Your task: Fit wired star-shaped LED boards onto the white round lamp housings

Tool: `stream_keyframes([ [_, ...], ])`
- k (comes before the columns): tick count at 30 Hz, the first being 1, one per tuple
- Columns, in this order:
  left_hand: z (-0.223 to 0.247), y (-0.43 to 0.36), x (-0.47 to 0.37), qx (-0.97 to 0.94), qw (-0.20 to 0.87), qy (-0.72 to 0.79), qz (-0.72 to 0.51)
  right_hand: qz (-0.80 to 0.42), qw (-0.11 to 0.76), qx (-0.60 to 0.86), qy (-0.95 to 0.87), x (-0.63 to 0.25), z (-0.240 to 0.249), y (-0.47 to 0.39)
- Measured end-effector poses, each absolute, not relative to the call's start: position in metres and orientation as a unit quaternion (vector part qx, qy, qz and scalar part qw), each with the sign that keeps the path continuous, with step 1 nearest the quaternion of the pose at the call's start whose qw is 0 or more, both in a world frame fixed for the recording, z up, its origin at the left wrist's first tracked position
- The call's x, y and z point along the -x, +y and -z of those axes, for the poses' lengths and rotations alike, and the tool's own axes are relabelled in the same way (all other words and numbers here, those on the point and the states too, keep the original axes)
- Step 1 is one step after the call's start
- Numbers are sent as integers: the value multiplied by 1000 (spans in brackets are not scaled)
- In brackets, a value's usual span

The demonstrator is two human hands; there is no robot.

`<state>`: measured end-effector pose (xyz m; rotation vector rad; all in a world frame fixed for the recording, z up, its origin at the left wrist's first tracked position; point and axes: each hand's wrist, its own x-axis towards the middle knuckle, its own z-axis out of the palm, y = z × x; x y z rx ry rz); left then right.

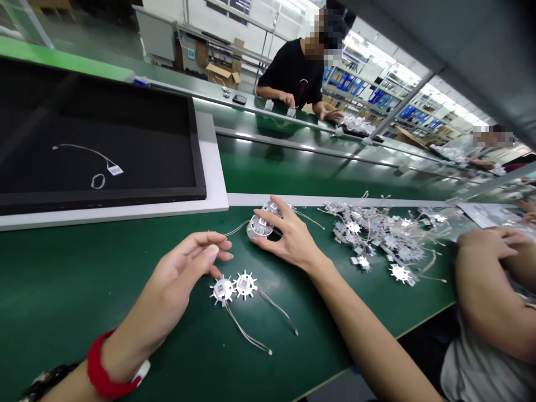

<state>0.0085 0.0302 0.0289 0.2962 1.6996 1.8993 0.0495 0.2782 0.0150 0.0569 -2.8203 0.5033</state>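
Left hand (pixel 184 268) held open, empty, beside two finned discs (pixel 233 287); right hand (pixel 288 234) apparently closed on a round module (pixel 259 226). Green bench (pixel 62 290) bare leftward.

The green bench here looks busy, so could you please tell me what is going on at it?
A person sits at the green bench handling small white star-shaped parts with wire leads. The right hand rests on a round white part, fingers curled over it. The left hand hovers open just above two star-shaped parts lying side by side. A heap of the same parts lies to the right, by a co-worker's arm.
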Motion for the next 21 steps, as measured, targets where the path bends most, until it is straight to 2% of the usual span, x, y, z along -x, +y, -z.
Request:
stream_keyframes([
  [8,-32,31,-9,-154,252,661,-690,-198,125,3,-972,-49,-13,276],
  [15,-31,29,-9,-195,241,689,-656,-222,147,12,-964,-43,-19,276],
  [21,-39,29,-17,-252,155,739,-605,-238,191,26,-952,-39,-23,277],
])
